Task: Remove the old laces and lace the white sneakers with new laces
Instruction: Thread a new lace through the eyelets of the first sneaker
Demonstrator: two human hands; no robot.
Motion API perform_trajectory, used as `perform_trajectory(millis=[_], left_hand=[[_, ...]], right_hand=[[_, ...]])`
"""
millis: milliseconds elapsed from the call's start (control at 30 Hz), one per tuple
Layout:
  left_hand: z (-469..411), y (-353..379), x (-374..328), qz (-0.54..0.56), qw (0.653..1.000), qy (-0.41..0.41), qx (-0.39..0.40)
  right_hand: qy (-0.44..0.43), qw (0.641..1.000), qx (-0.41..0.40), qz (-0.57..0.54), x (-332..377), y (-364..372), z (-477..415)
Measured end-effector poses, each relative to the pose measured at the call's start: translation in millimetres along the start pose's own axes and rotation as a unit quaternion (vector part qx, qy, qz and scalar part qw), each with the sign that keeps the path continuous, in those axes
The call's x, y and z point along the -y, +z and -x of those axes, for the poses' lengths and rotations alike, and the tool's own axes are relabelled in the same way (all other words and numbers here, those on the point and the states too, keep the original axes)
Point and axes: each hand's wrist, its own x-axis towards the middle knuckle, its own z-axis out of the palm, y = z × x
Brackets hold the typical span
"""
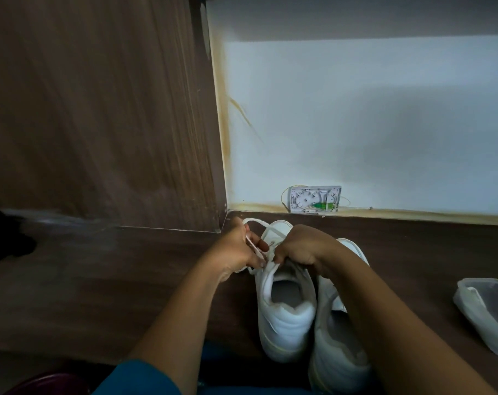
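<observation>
While two white sneakers stand side by side on the dark wooden surface [99, 280], heels toward the person, only one lace [259, 221] shows, and both hands are on the same shoe. The first sneaker [285, 317] lies directly beneath the hands. The second sneaker [339, 352] sits just beside it, under the right forearm.

The left hand [239, 249] has its fingers curled and pinches the white lace between thumb and fingers. The lace rises beyond that hand in a loop and runs across toward the right hand [299, 246]. That hand is curled down over the front of the first sneaker's opening, fingertips gripping the upper near the tongue. Whether it also pinches the lace cannot be told. The two hands are close together, almost knuckle to knuckle.

The eyelets of the first sneaker are hidden under the hands, so how far it is laced cannot be made out. One clear plastic container [487, 315] lies well to the right of the right hand, cut off by the frame edge, its contents unclear. Beyond the hands, one small white wall box [314, 199] sits at the foot of the white wall. Far to the left of the left hand, one dark object [2, 238] is blurred and cut off.
</observation>
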Motion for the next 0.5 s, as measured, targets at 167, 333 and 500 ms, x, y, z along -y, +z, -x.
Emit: perform_trajectory(millis=[167, 333, 500], left_hand=[[4.3, -0.3, -2.2, -0.034, 0.999, 0.011, 0.004], [5.5, -3.6, -13.8, 0.105, 0.993, 0.033, -0.03], [3.8, -1.7, -6.2, 0.111, 0.994, 0.01, 0.007]], right_hand=[[-0.004, 1.0, 0.013, -0.018, -2.7, -0.4, -0.7], [-0.006, 0.999, 0.004, -0.033, -2.9, -0.9, 0.1], [-0.001, 0.999, 0.007, -0.032, -2.6, -2.2, 0.5]])
